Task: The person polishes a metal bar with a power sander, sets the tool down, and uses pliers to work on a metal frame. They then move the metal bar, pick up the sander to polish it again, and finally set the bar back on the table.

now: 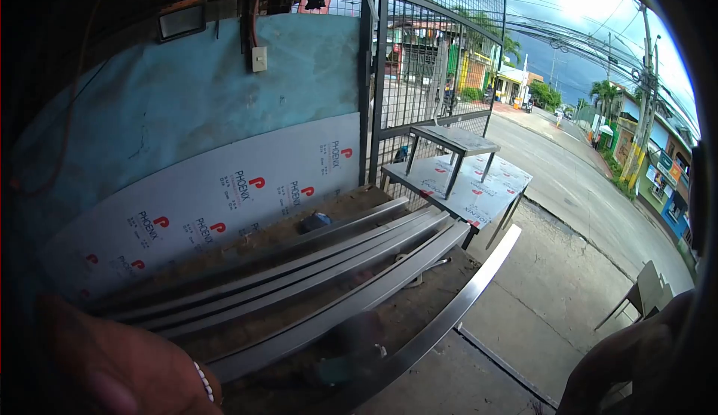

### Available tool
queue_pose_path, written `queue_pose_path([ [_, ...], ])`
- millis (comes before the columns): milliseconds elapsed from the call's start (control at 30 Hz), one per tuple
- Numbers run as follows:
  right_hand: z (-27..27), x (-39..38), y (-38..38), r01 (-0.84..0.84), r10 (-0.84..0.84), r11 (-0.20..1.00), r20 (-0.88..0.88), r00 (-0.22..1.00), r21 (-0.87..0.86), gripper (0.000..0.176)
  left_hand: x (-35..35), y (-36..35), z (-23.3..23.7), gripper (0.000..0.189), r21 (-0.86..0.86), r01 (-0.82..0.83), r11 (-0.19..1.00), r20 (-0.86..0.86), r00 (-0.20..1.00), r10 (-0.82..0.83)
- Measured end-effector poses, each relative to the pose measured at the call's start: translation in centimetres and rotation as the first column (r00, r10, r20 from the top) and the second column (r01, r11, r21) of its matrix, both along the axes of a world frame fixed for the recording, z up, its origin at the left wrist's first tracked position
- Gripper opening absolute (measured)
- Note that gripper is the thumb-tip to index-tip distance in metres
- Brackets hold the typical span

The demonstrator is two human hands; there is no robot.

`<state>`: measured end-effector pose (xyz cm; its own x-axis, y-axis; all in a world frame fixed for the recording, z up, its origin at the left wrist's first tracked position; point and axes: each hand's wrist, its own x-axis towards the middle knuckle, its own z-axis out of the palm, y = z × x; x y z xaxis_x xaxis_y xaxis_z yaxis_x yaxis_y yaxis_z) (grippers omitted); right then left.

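Left hand [112, 370] is at the bottom corner, blurred and very close to the lens. Can't tell if it's clenched or released. It's just short of the near ends of the bars [314, 280], and contact isn't visible. Right hand [636, 363] is a dark shape low on the other side, well apart from the bars. Its grip can't be read either.

The bars are long steel strips, several of them, lying flat and roughly parallel. They run away from the left hand toward the far right. The outermost one [464, 303] lies nearest the right hand, along the counter's edge.

The counter [299, 239] is rough, brown and dirt-covered. A small dark object [315, 220] sits beyond the bars, but I can't identify it.

Beyond the left hand is a blue wall [187, 101] with a white printed sheet [224, 198] leaning along its base. A switch box [259, 58] and a lamp [181, 20] are up high.

Past the far ends of the bars is a mesh gate [434, 63]. In front of it a table [479, 191] carries a stool [456, 140].

Above the right hand there's a concrete floor [538, 295], a chair [647, 288], and an open street [583, 191] with houses and overhead cables.
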<state>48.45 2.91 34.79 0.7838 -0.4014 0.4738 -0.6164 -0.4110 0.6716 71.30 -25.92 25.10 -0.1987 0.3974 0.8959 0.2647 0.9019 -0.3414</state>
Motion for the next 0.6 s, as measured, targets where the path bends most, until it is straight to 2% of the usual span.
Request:
queue_pose_path([
  [100,0.3,-3.2,-3.6,-0.039,0.038,0.999,0.017,0.999,0.027,0.115,-1.7,-2.2,-0.1,0.059,0.016,-0.058,0.998,0.022,0.998,0.057],
  [300,1.3,-11.7,-11.0,-0.22,0.219,0.971,0.013,0.976,0.092,0.134,-3.8,-3.1,0.1,0.061,-0.043,-0.25,0.967,0.075,0.965,0.252],
  [433,1.8,-19.1,-18.0,-0.451,0.444,0.884,0.076,0.893,0.124,0.146,-6.2,-1.9,1.0,0.062,-0.101,-0.414,0.905,0.164,0.89,0.426],
  [600,1.1,-29.6,-25.5,-0.666,0.649,0.733,0.152,0.746,0.139,0.162,-12.7,0.0,0.7,0.063,-0.114,-0.578,0.808,0.241,0.773,0.587],
])
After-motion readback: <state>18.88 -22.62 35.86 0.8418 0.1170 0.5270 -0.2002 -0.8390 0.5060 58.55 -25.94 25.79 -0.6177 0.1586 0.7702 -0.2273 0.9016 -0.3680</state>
